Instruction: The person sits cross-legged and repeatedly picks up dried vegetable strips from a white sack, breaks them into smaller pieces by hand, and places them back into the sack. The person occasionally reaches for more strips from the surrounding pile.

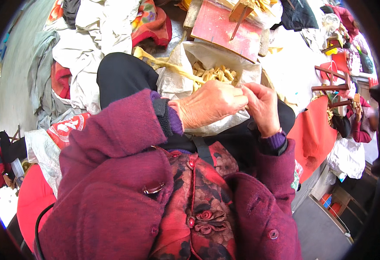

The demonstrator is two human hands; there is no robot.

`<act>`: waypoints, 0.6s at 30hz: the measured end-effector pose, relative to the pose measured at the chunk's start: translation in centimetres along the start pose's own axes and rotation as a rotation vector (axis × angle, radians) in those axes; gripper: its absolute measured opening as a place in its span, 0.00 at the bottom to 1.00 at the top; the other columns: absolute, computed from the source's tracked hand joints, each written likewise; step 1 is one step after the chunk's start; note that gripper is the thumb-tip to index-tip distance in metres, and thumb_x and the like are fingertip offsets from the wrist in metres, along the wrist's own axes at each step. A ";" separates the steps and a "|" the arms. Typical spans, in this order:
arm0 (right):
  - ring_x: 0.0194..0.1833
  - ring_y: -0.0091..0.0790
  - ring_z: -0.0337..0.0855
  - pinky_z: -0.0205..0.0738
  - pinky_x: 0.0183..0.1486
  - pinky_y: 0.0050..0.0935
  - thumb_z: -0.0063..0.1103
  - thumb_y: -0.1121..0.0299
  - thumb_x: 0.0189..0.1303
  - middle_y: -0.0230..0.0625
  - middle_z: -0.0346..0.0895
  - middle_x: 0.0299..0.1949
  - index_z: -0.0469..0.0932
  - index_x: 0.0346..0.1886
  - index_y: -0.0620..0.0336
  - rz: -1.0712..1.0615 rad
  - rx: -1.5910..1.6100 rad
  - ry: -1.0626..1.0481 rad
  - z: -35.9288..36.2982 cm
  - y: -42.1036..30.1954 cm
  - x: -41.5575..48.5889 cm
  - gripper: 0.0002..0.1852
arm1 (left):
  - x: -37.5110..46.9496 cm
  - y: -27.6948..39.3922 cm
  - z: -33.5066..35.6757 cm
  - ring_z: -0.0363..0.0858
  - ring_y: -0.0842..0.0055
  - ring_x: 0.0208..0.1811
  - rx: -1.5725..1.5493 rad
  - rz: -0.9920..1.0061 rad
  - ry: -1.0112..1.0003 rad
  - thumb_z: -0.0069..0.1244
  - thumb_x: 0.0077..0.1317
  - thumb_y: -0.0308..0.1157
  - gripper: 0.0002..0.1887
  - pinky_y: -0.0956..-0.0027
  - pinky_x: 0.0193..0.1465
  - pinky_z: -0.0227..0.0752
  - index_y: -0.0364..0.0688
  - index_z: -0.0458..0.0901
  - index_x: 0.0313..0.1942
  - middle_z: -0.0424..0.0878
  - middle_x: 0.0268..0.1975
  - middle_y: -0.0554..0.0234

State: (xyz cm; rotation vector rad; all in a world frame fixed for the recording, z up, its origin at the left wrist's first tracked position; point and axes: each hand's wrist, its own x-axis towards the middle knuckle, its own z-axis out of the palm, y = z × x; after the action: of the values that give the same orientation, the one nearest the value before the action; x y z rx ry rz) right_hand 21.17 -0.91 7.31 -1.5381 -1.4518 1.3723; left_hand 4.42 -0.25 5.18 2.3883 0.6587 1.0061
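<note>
My left hand (209,103) and my right hand (262,105) meet above my lap, fingertips pinched together. Whatever is between the fingertips is too small or hidden to make out. A long pale-yellow strip (177,69) runs from the upper left down to the back of the hand on the left side of the picture. Just beyond the hands, an open white woven sack (177,79) holds folded yellowish strips (217,74). Past the sack stands a red-topped wooden board (222,29) with a wooden block (241,10) and a thin metal blade or rod on it.
White and grey cloths (79,58) lie at the upper left, beside a patterned red cloth (152,26). More yellow strips (261,6) lie in plastic beyond the board. At the right are a red cloth (313,136), a wooden stool (333,81) and another person (364,120).
</note>
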 end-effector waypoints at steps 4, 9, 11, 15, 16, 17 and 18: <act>0.24 0.14 0.71 0.66 0.27 0.16 0.61 0.73 0.55 0.27 0.76 0.22 0.80 0.31 0.68 -0.009 -0.039 0.179 -1.0 1.8 -1.4 0.06 | -1.5 -0.5 -0.8 0.77 0.64 0.30 -0.074 -0.260 -0.194 0.52 0.58 0.30 0.07 0.67 0.32 0.69 0.39 0.76 0.35 0.75 0.28 0.58; 0.23 0.13 0.67 0.62 0.25 0.15 0.60 0.72 0.55 0.23 0.73 0.19 0.81 0.30 0.67 0.054 -0.150 -0.056 -1.2 1.3 -2.2 0.06 | -1.1 -2.5 -5.7 0.75 0.76 0.27 -0.363 -0.334 -0.231 0.51 0.59 0.26 0.05 0.75 0.31 0.67 0.33 0.78 0.33 0.77 0.26 0.60; 0.22 0.12 0.65 0.60 0.24 0.14 0.60 0.71 0.55 0.22 0.73 0.20 0.82 0.33 0.65 0.101 0.087 -0.322 -0.4 0.4 -2.8 0.07 | -0.3 -3.0 -6.8 0.72 0.85 0.26 -0.586 -0.385 -0.285 0.50 0.61 0.27 0.06 0.79 0.30 0.65 0.32 0.79 0.31 0.77 0.25 0.66; 0.18 0.10 0.59 0.51 0.20 0.12 0.59 0.69 0.57 0.18 0.69 0.20 0.81 0.39 0.63 0.188 0.457 -0.554 0.4 -1.5 -3.0 0.10 | 0.4 -3.5 -5.7 0.66 0.93 0.25 -0.759 -0.692 -0.368 0.48 0.65 0.33 0.10 0.84 0.27 0.60 0.36 0.81 0.31 0.73 0.23 0.78; 0.18 0.10 0.59 0.51 0.20 0.12 0.59 0.69 0.58 0.18 0.68 0.20 0.80 0.40 0.63 0.142 0.528 -0.540 0.6 -1.7 -2.6 0.10 | 0.1 -3.4 -4.6 0.65 0.93 0.24 -0.848 -0.681 -0.294 0.47 0.66 0.33 0.10 0.85 0.26 0.59 0.36 0.81 0.32 0.72 0.22 0.79; 0.17 0.10 0.59 0.50 0.19 0.12 0.58 0.68 0.58 0.17 0.68 0.20 0.80 0.41 0.63 0.089 0.618 -0.549 0.9 -1.7 -2.2 0.11 | -0.3 -3.3 -3.4 0.65 0.94 0.23 -0.918 -0.700 -0.223 0.47 0.66 0.34 0.11 0.85 0.26 0.59 0.36 0.81 0.33 0.72 0.21 0.79; 0.16 0.10 0.58 0.50 0.18 0.12 0.58 0.68 0.58 0.20 0.69 0.21 0.79 0.43 0.64 0.046 0.605 -0.498 1.2 -1.7 -1.8 0.13 | -0.7 -3.5 -2.7 0.64 0.93 0.20 -0.882 -0.690 -0.185 0.44 0.68 0.37 0.12 0.86 0.25 0.59 0.38 0.80 0.38 0.71 0.20 0.78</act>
State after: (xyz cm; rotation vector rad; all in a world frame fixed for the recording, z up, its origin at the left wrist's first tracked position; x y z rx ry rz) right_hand 19.80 -2.51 9.00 -0.8811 -1.0968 2.0842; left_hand 1.04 2.69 4.47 1.3147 0.6969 0.5724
